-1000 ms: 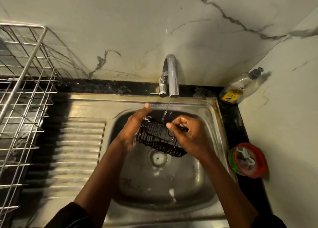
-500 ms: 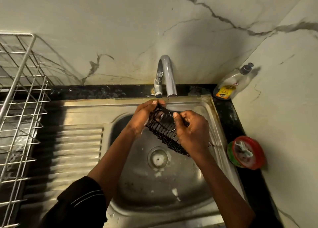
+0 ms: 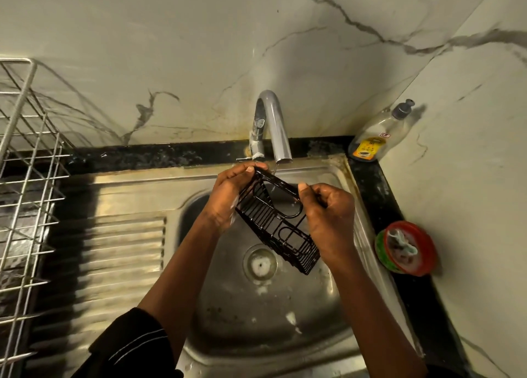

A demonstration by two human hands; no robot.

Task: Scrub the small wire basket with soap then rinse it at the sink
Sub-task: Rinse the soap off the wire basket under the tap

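Over the last second the wire basket (image 3: pixel 258 216) has risen from low above the drain (image 3: pixel 261 263) to just under the tap spout (image 3: pixel 281 138). It has tipped from nearly level to steeply slanted, far end high. The left hand (image 3: pixel 228 196) has climbed to grip that far end, and the right hand (image 3: pixel 330 219) has risen alongside.

One wide-angle camera, worn on my head, looks forward and steeply down into the sink (image 3: pixel 128 195) from close range. My fingers (image 3: pixel 245 171), on the basket (image 3: pixel 256 215), sit just above mid-frame, with both forearms running in from the bottom edge. Beyond the fingers, the tap (image 3: pixel 275 121) and wall (image 3: pixel 171 35) fill the top half. Left of them the rack (image 3: pixel 28 178) is cut by the frame edge; right of them the bottle (image 3: pixel 370 138) stands in the corner.
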